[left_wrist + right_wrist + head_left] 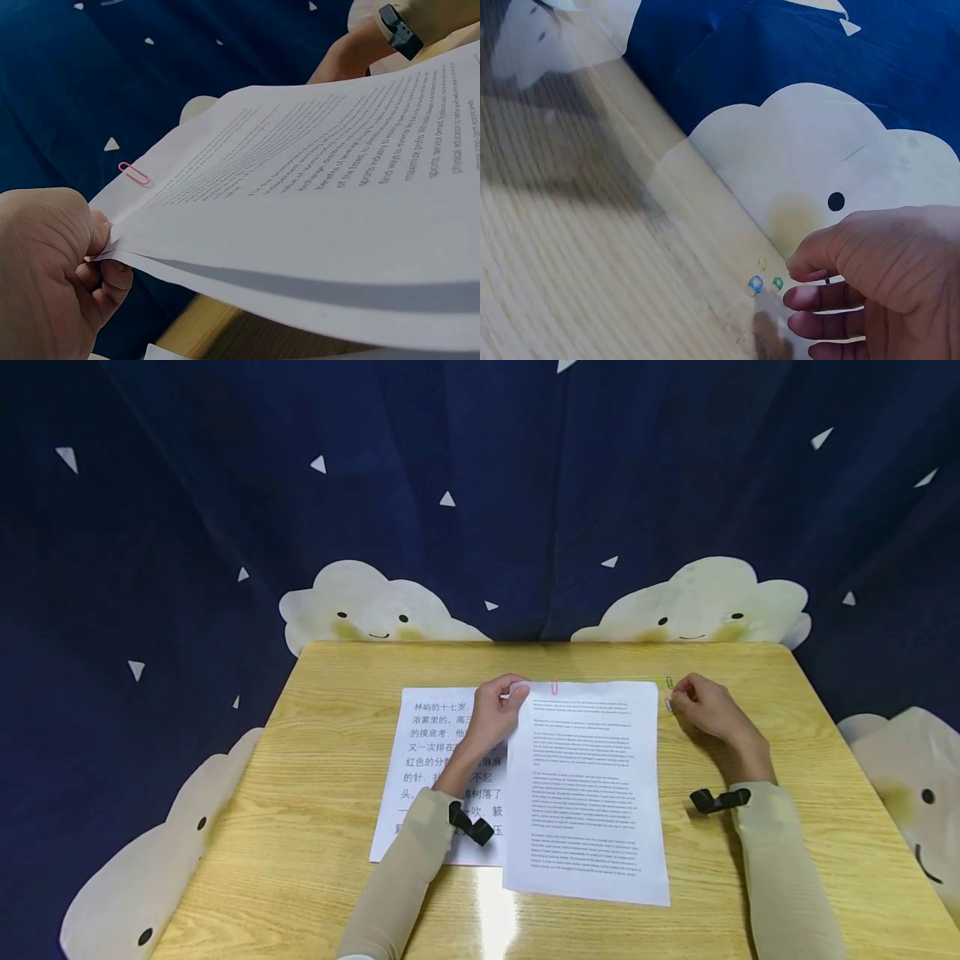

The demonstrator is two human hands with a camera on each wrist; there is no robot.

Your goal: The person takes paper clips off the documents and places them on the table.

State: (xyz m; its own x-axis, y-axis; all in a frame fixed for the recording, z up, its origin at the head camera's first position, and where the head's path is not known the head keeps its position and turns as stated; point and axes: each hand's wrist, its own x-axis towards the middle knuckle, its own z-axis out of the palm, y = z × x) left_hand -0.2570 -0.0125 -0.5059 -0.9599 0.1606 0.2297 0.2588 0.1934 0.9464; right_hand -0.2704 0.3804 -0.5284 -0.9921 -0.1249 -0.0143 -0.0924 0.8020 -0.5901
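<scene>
My left hand [497, 706] pinches the top left corner of a stack of printed sheets [585, 793] between thumb and fingers. A pink paper clip [135, 174] sits on the stack's top edge, a little right of that hand. In the left wrist view the sheets are lifted and part slightly along one edge. My right hand [708, 703] hovers low by the table's far right part, fingers loosely bent, nothing visible between them. Just beside its fingertips lie a green paper clip [670, 682], a blue one [756, 283] and a yellow one [762, 263].
A second sheet with large Chinese characters [423, 760] lies flat on the wooden table [300, 793], partly under the left forearm and the printed stack. Behind the table's far edge hangs a dark blue curtain [480, 460] with white clouds and triangles.
</scene>
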